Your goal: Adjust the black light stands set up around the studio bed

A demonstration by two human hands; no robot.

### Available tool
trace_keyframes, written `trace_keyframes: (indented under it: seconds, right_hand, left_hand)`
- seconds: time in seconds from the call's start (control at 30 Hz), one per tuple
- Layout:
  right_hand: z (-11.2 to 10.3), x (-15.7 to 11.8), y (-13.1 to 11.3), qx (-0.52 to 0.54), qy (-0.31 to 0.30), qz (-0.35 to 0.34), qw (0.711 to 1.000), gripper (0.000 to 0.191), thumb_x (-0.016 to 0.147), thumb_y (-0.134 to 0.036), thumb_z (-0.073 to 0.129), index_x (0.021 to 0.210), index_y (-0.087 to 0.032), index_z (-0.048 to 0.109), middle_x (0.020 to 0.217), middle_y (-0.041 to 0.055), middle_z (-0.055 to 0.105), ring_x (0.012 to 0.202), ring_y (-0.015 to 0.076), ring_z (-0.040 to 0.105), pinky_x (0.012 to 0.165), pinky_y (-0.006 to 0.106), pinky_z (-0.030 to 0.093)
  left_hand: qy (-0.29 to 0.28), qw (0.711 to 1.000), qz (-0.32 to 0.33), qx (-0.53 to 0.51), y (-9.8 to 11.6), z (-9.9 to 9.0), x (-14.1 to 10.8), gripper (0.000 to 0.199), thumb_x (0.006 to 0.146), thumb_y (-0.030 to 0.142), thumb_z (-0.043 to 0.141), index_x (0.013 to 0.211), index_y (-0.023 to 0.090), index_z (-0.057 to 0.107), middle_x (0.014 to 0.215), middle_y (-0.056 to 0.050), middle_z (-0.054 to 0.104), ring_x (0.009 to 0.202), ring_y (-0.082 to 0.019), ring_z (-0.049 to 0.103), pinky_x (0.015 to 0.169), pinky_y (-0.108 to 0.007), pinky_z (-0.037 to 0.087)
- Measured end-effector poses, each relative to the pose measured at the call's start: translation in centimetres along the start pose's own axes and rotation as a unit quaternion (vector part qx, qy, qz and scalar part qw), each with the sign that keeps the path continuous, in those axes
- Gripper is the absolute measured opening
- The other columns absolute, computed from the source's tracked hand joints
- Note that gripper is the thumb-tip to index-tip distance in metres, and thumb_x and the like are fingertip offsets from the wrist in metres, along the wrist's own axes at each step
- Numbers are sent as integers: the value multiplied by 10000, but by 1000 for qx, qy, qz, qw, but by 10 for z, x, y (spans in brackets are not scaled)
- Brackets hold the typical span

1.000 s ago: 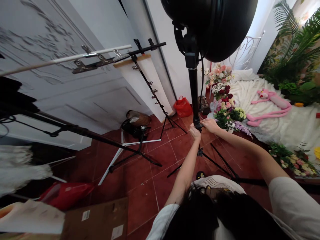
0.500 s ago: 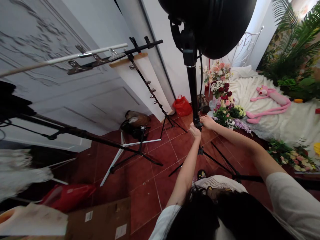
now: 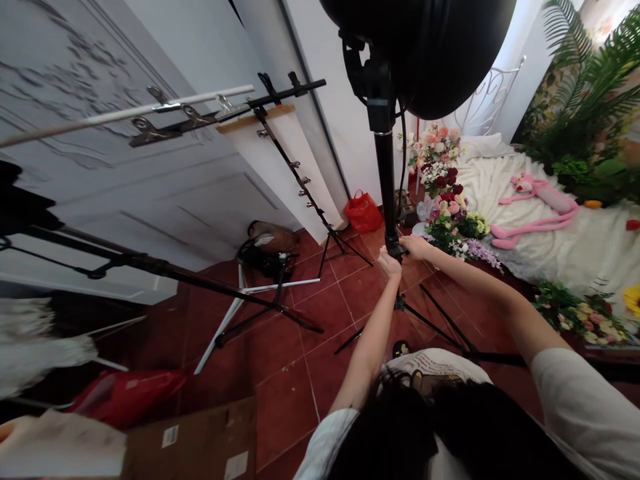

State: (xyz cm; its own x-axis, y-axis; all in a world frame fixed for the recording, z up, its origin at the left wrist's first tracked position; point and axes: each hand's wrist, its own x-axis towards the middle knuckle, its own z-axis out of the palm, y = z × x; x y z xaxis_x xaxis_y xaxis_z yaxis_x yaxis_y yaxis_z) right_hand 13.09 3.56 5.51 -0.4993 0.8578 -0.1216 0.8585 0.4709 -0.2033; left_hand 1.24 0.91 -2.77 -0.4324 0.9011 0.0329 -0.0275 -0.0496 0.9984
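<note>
Looks forward and steeply down from the head, single view only, over hair (image 3: 395, 433) and both arms (image 3: 367, 333); close beneath the lamp (image 3: 435, 53), farther from the tiled floor (image 3: 285, 393), with white panel (image 3: 150, 200) leftward, bed (image 3: 550, 263) rightward.

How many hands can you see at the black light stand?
2: the left hand and right hand, on opposite sides of the black light stand at its collar. Some fingers are hidden.

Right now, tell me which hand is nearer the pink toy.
Right. The right hand is at the stand, on the side toward the pink toy; the left hand is at the stand's other side, farther from it.
</note>
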Motion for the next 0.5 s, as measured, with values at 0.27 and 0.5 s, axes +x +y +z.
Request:
trace_keyframes:
  seconds: [0.27, 0.5]
  right_hand:
    - [-31, 29, -13, -38, -130, 94, 986, 281, 578, -96, 937, 814, -199, 825, 813, 64, 795, 902, 286, 780, 774, 286, 543]
    - [4, -14, -14, -54, -3, 73, 996, 333, 985, -134, 544, 1234, -115, 763, 1192, 202, 779, 1176, 303, 733, 1019, 336, 525]
  left_hand:
    - [20, 999, 25, 12, -4, 0, 1, 444, 1012, 405, 287, 727, 206, 563, 699, -49, 601, 665, -166, 556, 680, -282, 448]
    - [25, 998, 52, -26, -1, 2, 0, 507, 1014, 523, 301, 683, 218, 533, 657, -38, 578, 625, -161, 534, 651, -290, 431]
